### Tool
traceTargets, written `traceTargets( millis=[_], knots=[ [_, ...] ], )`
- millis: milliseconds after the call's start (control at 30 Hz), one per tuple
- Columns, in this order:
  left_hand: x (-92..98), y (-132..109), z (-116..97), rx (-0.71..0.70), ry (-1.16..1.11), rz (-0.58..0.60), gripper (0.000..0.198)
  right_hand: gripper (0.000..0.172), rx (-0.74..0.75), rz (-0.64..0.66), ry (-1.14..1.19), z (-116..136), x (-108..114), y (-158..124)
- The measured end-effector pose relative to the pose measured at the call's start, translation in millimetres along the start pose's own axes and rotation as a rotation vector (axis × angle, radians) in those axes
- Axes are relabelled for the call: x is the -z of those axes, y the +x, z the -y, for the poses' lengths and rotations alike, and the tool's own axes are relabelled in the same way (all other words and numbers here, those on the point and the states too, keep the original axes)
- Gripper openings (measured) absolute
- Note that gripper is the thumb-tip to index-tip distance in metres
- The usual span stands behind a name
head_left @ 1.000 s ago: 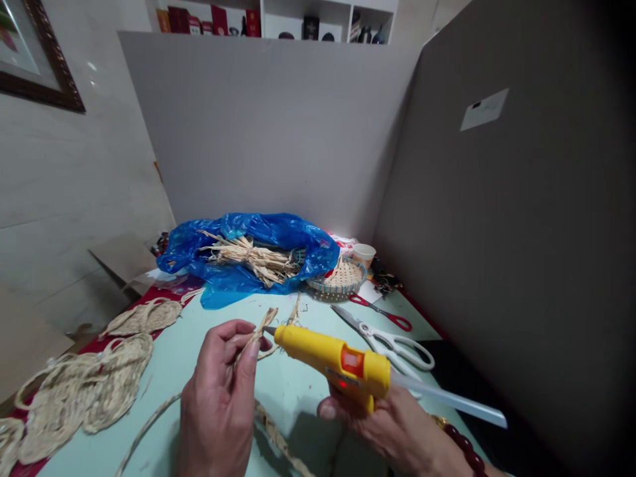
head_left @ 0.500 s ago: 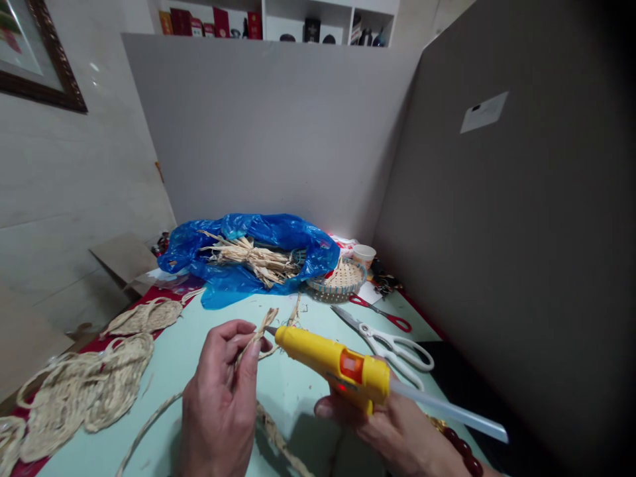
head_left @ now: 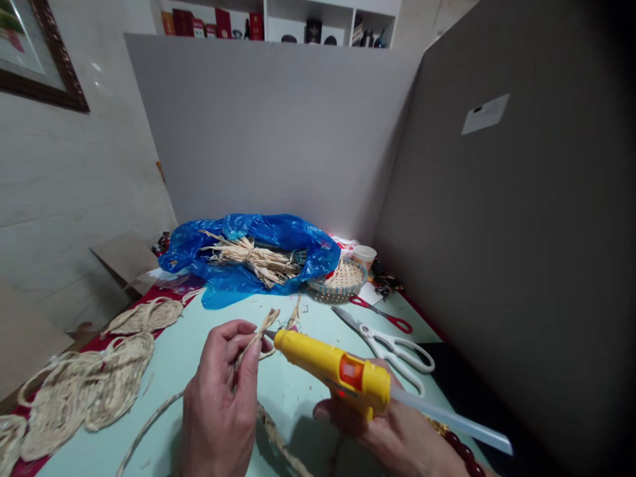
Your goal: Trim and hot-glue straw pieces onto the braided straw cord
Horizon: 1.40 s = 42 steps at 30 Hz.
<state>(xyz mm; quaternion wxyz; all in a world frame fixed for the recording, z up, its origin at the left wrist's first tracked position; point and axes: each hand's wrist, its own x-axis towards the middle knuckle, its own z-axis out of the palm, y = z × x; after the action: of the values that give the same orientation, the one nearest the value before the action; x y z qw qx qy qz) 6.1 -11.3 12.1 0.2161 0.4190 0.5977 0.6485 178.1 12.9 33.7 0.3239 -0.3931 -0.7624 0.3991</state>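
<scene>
My left hand [head_left: 221, 401] pinches the end of a braided straw cord [head_left: 259, 334] between thumb and fingers, holding it up above the table. The cord trails down and across the table toward me. My right hand [head_left: 392, 434] grips a yellow glue gun [head_left: 335, 371] with a clear glue stick [head_left: 454, 423] poking out of its back. The gun's metal tip touches the straw right by my left fingertips.
A blue plastic bag [head_left: 248, 255] with a straw bundle [head_left: 253, 258] lies at the back. A small woven basket [head_left: 340, 279], a paper cup [head_left: 364, 254], white scissors [head_left: 392, 344] and red scissors [head_left: 382, 311] lie at right. Woven straw pieces [head_left: 84, 387] lie at left. Grey partitions wall the table.
The glue gun and right hand have dipped slightly lower and tilted; the tip stays at the straw. My left hand keeps its pinch.
</scene>
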Motion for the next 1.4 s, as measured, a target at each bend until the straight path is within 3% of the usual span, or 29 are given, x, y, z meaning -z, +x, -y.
traceTargets(
  millis=[400,533,833,1100,1300,1400],
  knots=[
    [-0.5,0,0,-0.007,0.021,-0.014,0.024,0.026,0.138,-0.108,-0.188,-6,-2,-5],
    [0.1,0,-1,-0.006,0.034,-0.004,0.027,0.029,0.167,-0.081,-0.172,-7,-2,-4],
    [-0.2,0,0,-0.007,0.020,-0.012,0.024,0.018,0.196,-0.099,-0.190,-16,1,-7],
    [-0.1,1,4,-0.019,-0.001,-0.006,0.024,0.019,0.202,-0.090,-0.190,-13,1,-7],
    [-0.4,1,3,-0.007,0.009,-0.001,0.027,0.031,0.173,-0.081,-0.145,-12,-2,-1],
    [0.4,1,3,0.000,0.002,0.013,0.028,0.030,0.102,-0.092,-0.064,-15,-4,0]
  ],
)
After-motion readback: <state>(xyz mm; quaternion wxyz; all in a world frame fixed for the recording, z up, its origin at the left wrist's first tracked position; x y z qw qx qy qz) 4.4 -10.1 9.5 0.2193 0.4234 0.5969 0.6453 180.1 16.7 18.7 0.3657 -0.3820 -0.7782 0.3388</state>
